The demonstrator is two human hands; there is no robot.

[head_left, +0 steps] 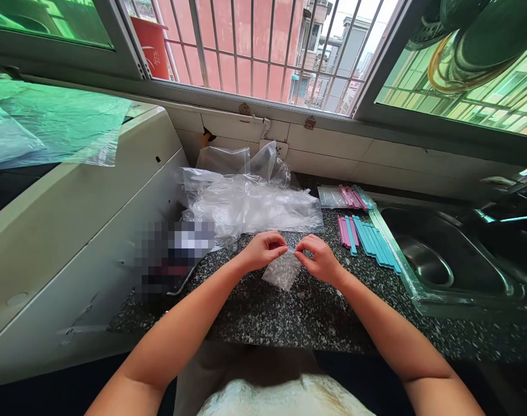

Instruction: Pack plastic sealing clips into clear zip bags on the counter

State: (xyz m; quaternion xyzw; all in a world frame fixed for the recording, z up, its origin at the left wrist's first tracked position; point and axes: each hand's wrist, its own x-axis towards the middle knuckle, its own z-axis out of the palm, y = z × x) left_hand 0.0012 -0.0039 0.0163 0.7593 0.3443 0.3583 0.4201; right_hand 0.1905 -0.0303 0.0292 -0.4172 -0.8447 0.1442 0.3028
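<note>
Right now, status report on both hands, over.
Left hand and right hand both pinch the small clear bag by its top edge. Bag hangs over the counter. Nothing in the way.

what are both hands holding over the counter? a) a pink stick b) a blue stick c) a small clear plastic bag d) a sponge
c: the left hand and right hand each pinch the top edge of a small clear plastic bag, while the pink and blue sticks lie apart beside the sink.

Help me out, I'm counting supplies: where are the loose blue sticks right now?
In the head view, the blue sticks lie on the speckled counter, right of both hands, beside the pink sticks and against the sink.
</note>
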